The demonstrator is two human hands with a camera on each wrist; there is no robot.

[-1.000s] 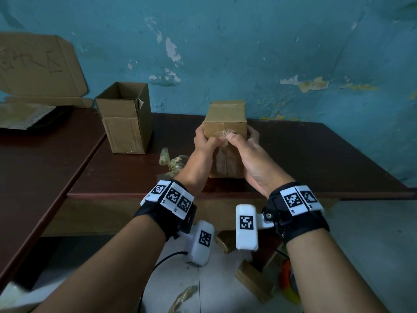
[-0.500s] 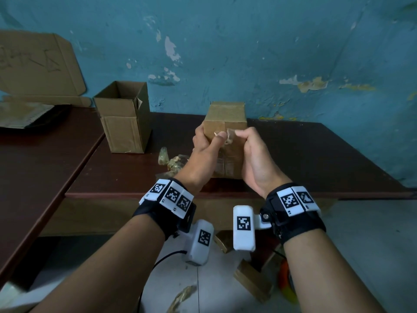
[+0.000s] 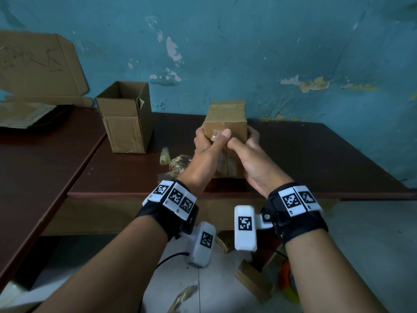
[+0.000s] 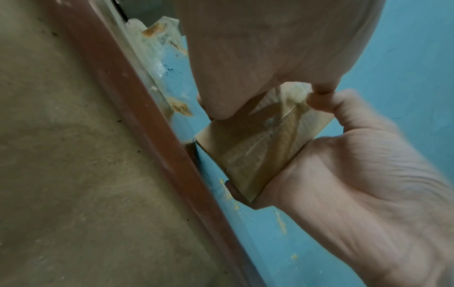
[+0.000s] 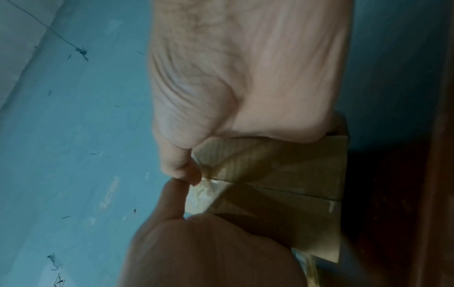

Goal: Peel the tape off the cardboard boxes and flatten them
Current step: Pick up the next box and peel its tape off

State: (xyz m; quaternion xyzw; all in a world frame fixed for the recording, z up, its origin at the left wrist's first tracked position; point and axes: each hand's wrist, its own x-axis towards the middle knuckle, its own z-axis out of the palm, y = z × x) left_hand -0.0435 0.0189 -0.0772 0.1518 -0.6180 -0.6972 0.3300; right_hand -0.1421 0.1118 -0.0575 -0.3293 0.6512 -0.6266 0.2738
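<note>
Small closed brown cardboard box (image 3: 225, 123) stands upright on the dark reddish-brown wooden table (image 3: 316, 159), near its front edge, held between both hands. Clear glossy tape (image 4: 265, 136) runs down the near face over the flap seam; its upper end is lifted and crumpled into a whitish curl at the top edge of that face. The top face also carries a taped band, slightly wrinkled. Left hand (image 3: 206, 152) wraps the left side of the box, fingers curled behind it, thumb stretched up across the near face with its tip on the loose tape end. Right hand (image 3: 249, 159) grips the right side, fingers curled round the far edge, thumb bent inward to meet the left thumb at the tape curl; whether it pinches the tape or only presses there cannot be told. Just left of the box lies a wad of crumpled yellowish peeled tape (image 3: 174, 161). Further left stands a taller open-topped brown cardboard box (image 3: 126, 123), well apart. A flattened cardboard sheet (image 3: 40, 64) leans against the peeling blue wall (image 3: 270, 41) at far left.
</note>
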